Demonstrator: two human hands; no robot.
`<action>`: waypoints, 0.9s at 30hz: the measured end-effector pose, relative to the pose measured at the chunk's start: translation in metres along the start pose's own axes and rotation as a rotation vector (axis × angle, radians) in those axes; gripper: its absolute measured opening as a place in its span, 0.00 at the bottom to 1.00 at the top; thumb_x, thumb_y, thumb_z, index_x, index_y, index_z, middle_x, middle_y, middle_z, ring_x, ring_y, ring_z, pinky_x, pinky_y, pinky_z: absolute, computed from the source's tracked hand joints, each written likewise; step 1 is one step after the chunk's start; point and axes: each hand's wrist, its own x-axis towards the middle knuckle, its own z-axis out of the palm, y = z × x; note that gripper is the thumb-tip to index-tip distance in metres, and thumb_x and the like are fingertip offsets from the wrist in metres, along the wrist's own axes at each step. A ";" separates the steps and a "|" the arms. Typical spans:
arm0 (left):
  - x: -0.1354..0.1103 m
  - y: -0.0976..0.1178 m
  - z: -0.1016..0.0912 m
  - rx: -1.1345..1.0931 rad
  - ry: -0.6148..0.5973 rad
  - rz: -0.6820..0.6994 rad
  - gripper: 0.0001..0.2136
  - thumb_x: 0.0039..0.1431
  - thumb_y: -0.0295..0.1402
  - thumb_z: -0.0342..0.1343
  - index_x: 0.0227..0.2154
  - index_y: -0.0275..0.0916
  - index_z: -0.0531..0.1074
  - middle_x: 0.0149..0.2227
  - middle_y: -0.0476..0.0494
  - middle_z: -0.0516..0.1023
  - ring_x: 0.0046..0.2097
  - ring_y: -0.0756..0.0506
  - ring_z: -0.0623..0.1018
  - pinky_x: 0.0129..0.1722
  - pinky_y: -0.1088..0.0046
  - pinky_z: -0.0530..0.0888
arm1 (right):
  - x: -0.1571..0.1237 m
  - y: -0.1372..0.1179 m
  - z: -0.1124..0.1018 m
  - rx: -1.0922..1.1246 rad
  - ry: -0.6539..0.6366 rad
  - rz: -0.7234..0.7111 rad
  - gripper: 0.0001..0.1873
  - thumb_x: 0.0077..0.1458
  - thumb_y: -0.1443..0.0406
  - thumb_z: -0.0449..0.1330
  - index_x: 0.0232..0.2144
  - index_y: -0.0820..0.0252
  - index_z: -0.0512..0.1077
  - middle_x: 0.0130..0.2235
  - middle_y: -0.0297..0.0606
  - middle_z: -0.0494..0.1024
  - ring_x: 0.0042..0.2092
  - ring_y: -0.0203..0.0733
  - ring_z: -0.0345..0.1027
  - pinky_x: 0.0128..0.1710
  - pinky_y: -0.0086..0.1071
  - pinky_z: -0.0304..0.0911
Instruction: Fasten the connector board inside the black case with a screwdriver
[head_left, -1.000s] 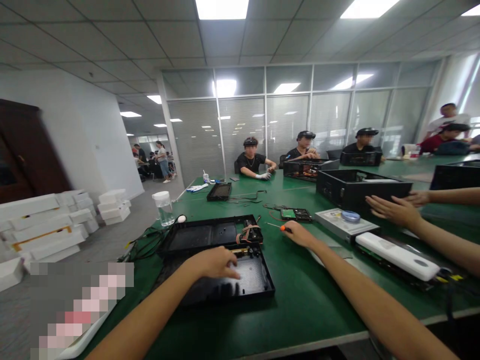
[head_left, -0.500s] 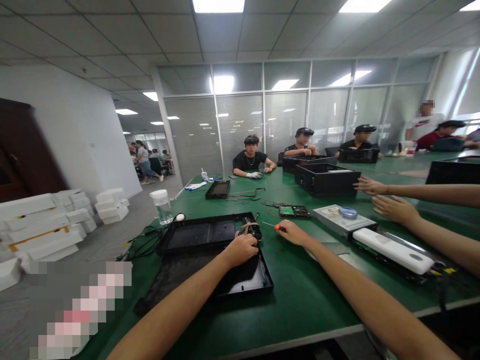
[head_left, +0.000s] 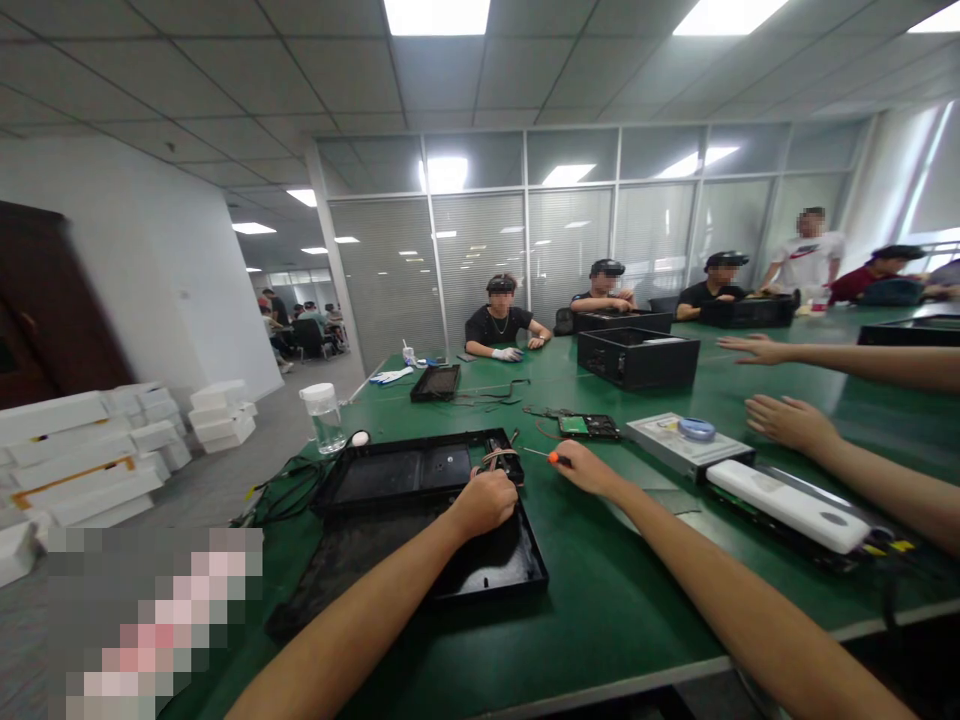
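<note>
My right hand (head_left: 582, 468) is closed on a screwdriver (head_left: 553, 457) with an orange and black handle; its thin shaft points left toward a bundle of wires (head_left: 496, 457). My left hand (head_left: 486, 502) is curled over the right side of an opened black computer case (head_left: 529, 560), just below those wires. Its fingertips are turned away, so whatever they pinch is hidden. The case lies flat, with a second black panel section (head_left: 390, 475) along its far side. Beyond my right hand sits a hard drive (head_left: 589, 427) with a green circuit board.
A metal drive (head_left: 675, 440) bearing a blue tape roll (head_left: 696, 429) and a white device (head_left: 787, 505) lie to the right. A co-worker's hands (head_left: 795, 430) reach in there. A black case (head_left: 637, 360) stands farther back; a clear jar (head_left: 324, 418) and cables (head_left: 289, 490) are left.
The far black case has slid left, away from the co-worker's hands. A person in white at the back has moved left. My hands have barely moved.
</note>
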 end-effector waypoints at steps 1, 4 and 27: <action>0.000 0.000 -0.001 -0.001 0.005 -0.003 0.06 0.55 0.28 0.47 0.27 0.34 0.68 0.31 0.42 0.70 0.37 0.46 0.68 0.40 0.71 0.65 | 0.000 -0.001 -0.001 0.002 0.006 -0.004 0.08 0.52 0.66 0.51 0.26 0.61 0.68 0.29 0.39 0.70 0.35 0.40 0.62 0.39 0.34 0.58; -0.001 -0.001 -0.001 -0.038 0.025 -0.037 0.05 0.54 0.28 0.48 0.27 0.35 0.68 0.31 0.43 0.71 0.37 0.46 0.68 0.40 0.71 0.65 | 0.001 -0.004 -0.004 0.015 0.025 -0.009 0.07 0.51 0.68 0.51 0.27 0.61 0.68 0.31 0.39 0.71 0.37 0.41 0.62 0.40 0.35 0.58; -0.004 -0.005 -0.003 -0.197 0.019 -0.097 0.07 0.58 0.29 0.47 0.32 0.36 0.71 0.35 0.44 0.73 0.40 0.47 0.69 0.44 0.70 0.62 | 0.015 -0.027 -0.014 0.531 0.034 0.405 0.09 0.42 0.69 0.48 0.28 0.56 0.50 0.22 0.24 0.55 0.21 0.30 0.50 0.20 0.24 0.47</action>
